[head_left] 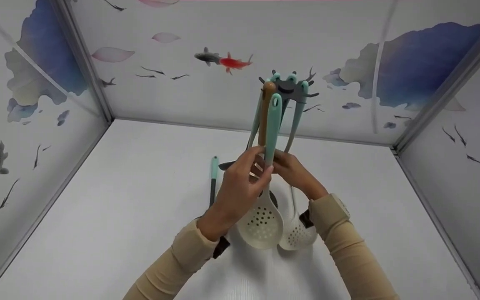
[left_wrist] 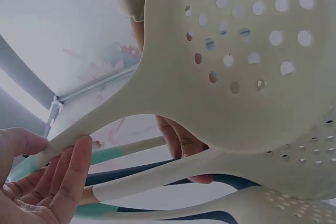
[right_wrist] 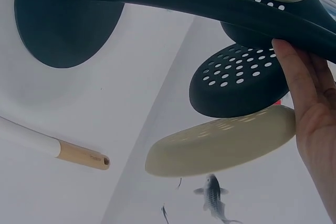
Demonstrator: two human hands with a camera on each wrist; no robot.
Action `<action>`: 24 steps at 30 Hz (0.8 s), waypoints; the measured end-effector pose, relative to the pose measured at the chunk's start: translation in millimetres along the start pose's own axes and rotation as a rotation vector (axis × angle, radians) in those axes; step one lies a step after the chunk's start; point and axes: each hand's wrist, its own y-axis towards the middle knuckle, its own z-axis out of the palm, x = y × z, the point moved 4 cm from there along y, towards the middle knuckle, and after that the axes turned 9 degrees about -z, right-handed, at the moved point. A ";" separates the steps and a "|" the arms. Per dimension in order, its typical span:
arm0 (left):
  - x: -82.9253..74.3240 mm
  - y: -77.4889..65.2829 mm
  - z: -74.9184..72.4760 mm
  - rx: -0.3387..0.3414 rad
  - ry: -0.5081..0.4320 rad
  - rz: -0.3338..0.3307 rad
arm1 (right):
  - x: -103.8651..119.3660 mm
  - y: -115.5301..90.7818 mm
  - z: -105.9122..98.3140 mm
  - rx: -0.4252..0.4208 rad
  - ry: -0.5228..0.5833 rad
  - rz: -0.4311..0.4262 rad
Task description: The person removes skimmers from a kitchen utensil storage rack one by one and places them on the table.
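My left hand (head_left: 240, 187) pinches a cream skimmer (head_left: 261, 227) by its neck, just below the mint handle. Its perforated bowl hangs down and fills much of the left wrist view. Behind it, my right hand (head_left: 294, 168) holds the dark curved stem (right_wrist: 210, 6) of a utensil stand, its fingertips against the stem in the right wrist view. At the stem's top is a dark hooked rack (head_left: 288, 89) with mint-handled utensils hanging from it. A brown wooden handle (head_left: 268, 110) stands beside the skimmer. Another cream skimmer (head_left: 297, 235) hangs to the right.
A mint-and-dark utensil (head_left: 213, 177) lies left of my hands. In the right wrist view a wooden-handled utensil (right_wrist: 81, 153) lies near a dark round disc (right_wrist: 68, 22), and dark perforated bowls (right_wrist: 236, 82) hang nearby. Printed panels (head_left: 240, 25) enclose the white table (head_left: 140, 166).
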 end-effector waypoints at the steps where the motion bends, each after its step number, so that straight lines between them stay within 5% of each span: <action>1: 0.5 -1.5 -4.2 -0.010 0.003 0.004 | -0.4 0.3 0.9 0.006 0.028 -0.003; 14: 50.0 -13.5 -70.6 -0.238 0.122 -0.105 | -1.2 0.0 4.9 0.021 0.144 -0.034; 24: 114.0 -12.1 -102.9 -0.322 0.172 -0.285 | -1.3 1.1 6.2 0.001 0.110 -0.035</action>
